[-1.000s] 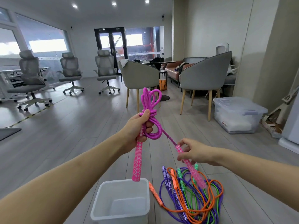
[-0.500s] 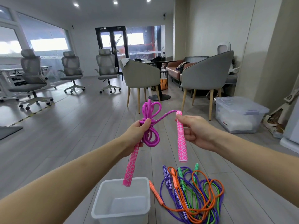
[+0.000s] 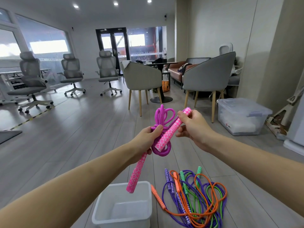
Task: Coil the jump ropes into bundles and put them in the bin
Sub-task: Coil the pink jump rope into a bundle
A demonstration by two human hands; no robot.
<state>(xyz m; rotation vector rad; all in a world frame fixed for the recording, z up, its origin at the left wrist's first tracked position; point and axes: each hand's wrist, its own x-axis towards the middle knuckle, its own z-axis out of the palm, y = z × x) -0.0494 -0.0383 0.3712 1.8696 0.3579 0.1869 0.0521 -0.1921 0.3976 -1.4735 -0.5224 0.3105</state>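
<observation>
My left hand [image 3: 144, 139] grips a coiled purple-pink jump rope [image 3: 162, 116] at its wrapped middle, loops sticking up above the fist. One pink patterned handle [image 3: 137, 174] hangs down from that hand over the white plastic bin [image 3: 98, 216] on the floor. My right hand [image 3: 194, 127] pinches the second pink handle [image 3: 169, 130] near its top end and holds it slanted against the coil. A loose tangle of orange, purple and green jump ropes [image 3: 197, 198] lies on the floor right of the bin.
Two grey armchairs [image 3: 143, 79] and a round table stand ahead. A lidded clear storage box [image 3: 240, 116] sits at the right by the wall. Office chairs [image 3: 32, 79] line the left side. Grey plank floor lies between them and me.
My right hand rose from low near the floor pile to the level of the left hand, carrying the second pink handle up and in against the coil. The left hand stayed about where it was.
</observation>
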